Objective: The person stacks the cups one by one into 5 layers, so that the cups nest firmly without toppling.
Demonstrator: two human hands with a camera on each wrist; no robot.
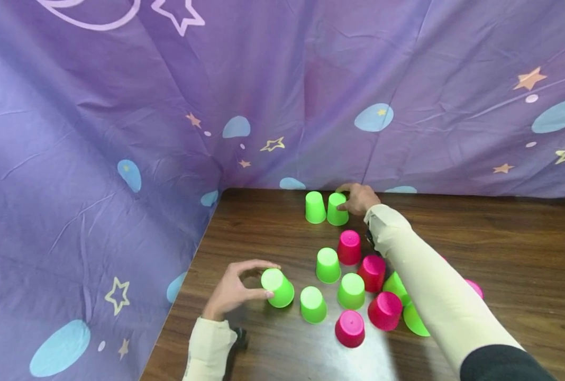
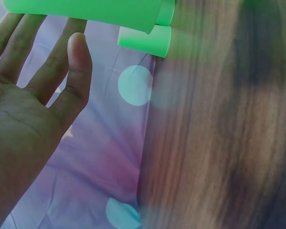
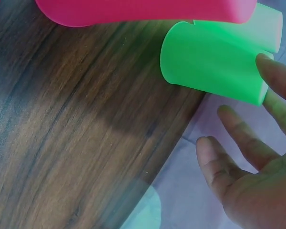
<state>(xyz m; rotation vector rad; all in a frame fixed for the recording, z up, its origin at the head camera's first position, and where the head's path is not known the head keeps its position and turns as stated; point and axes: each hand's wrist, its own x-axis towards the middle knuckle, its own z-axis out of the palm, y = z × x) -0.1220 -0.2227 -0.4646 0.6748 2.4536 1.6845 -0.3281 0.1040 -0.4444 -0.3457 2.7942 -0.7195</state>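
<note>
My left hand [image 1: 251, 280] grips a green cup [image 1: 278, 287], fingers over its base and thumb at its side, and the cup leans tilted on the wooden table [image 1: 501, 254]. In the left wrist view my left hand [image 2: 47, 43] reaches up to that green cup [image 2: 86, 9]. My right hand [image 1: 351, 198] is stretched to the table's back edge, where its thumb and a fingertip touch an upside-down green cup [image 1: 337, 209] next to another green cup [image 1: 315, 207]. The right wrist view shows my right hand [image 3: 238, 121] spread, one fingertip on the green cup [image 3: 209, 62].
Several upside-down cups cluster mid-table: pink cups [image 1: 349, 246] [image 1: 372, 272] [image 1: 349, 328], green cups [image 1: 328, 264] [image 1: 351, 290] [image 1: 313, 304]. More lie under my right sleeve [image 1: 430, 286]. A purple star-patterned cloth [image 1: 120, 132] walls the back and left sides.
</note>
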